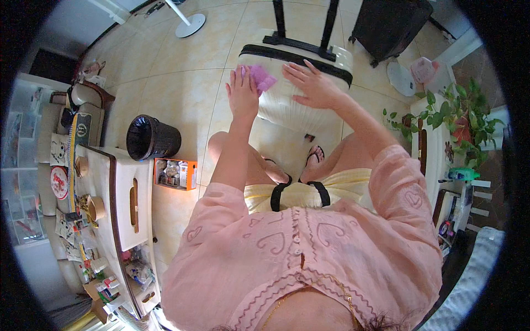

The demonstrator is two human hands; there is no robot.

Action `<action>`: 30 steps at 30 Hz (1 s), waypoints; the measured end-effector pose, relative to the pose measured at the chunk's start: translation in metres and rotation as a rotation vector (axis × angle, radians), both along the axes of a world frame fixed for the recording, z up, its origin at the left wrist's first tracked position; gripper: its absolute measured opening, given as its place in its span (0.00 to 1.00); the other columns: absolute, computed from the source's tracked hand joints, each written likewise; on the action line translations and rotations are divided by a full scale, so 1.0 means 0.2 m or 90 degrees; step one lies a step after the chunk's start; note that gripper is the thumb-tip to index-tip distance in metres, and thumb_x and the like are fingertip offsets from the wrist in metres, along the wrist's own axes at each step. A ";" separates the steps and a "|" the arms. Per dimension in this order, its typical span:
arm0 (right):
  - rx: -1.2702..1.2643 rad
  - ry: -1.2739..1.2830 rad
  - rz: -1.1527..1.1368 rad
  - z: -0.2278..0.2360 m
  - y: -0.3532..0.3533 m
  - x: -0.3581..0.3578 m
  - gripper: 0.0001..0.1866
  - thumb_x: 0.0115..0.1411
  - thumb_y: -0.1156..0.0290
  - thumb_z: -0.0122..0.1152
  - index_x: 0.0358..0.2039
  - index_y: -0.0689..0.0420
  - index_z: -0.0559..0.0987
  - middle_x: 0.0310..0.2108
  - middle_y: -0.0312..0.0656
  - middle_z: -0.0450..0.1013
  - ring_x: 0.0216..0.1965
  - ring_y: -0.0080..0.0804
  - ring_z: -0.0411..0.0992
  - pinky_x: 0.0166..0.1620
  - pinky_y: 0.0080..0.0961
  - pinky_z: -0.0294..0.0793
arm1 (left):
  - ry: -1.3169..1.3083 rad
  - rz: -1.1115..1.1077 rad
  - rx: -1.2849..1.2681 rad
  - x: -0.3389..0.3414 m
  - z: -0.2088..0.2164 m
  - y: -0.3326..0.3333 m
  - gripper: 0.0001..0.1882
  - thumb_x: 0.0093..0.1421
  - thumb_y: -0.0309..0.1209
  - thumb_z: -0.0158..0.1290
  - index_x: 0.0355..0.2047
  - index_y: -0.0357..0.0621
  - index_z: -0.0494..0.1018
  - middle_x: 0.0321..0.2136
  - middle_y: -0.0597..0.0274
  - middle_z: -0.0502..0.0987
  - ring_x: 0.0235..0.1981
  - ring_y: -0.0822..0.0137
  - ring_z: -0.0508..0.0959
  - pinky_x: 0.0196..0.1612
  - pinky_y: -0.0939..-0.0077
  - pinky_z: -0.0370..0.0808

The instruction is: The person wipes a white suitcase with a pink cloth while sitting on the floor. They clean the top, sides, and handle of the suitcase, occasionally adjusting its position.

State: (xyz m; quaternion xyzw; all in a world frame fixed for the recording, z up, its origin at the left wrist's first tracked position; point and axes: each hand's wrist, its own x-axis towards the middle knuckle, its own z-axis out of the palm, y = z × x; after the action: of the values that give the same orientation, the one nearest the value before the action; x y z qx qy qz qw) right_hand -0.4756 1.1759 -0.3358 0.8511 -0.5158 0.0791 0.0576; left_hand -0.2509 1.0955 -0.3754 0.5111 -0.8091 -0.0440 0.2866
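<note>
A cream hard-shell suitcase (pixel 281 102) with ribbed sides and a black band stands upright in front of my knees, its black telescopic handle (pixel 302 47) pulled out on the far side. My left hand (pixel 242 95) holds a crumpled purple cloth (pixel 261 80) against the left part of the suitcase's near face. The fingers lie nearly straight over it, and part of the cloth shows beside them. My right hand (pixel 316 87) rests on the right part of the case with fingers spread, holding nothing.
At the left are a black waste bin (pixel 153 138), an orange box of small items (pixel 175 174) and a white cabinet (pixel 128 204). A black suitcase (pixel 389 25) stands far right. Nearer on the right is a trailing green plant (pixel 455 118). A white round stand base (pixel 190 26) sits far left.
</note>
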 end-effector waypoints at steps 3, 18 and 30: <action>0.055 0.014 0.006 0.06 -0.03 -0.10 0.36 0.59 0.56 0.52 0.65 0.48 0.50 0.67 0.33 0.45 0.67 0.33 0.44 0.66 0.45 0.40 | 0.059 -0.043 0.021 0.07 -0.02 0.03 0.22 0.66 0.38 0.35 0.57 0.44 0.62 0.61 0.55 0.57 0.61 0.50 0.58 0.60 0.54 0.57; -0.039 -0.188 -0.162 -0.15 -0.01 -0.07 0.27 0.60 0.60 0.50 0.60 0.48 0.61 0.65 0.32 0.50 0.67 0.33 0.44 0.66 0.46 0.38 | -0.154 -0.113 -0.049 -0.24 0.12 0.01 0.26 0.64 0.49 0.35 0.59 0.55 0.61 0.63 0.63 0.56 0.63 0.58 0.55 0.61 0.42 0.49; 0.030 -0.386 -0.030 -0.12 0.02 -0.09 0.18 0.64 0.65 0.45 0.54 0.50 0.69 0.60 0.32 0.61 0.65 0.35 0.51 0.66 0.44 0.37 | -0.110 -0.099 -0.086 -0.14 0.11 0.37 0.21 0.64 0.37 0.39 0.53 0.38 0.66 0.56 0.50 0.64 0.59 0.53 0.62 0.60 0.59 0.59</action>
State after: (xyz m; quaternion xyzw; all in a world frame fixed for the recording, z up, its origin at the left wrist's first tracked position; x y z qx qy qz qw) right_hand -0.4945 1.1793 -0.3596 0.7775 -0.5309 0.3161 -0.1171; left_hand -0.2783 1.1702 -0.3526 0.4282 -0.8691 0.0327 0.2453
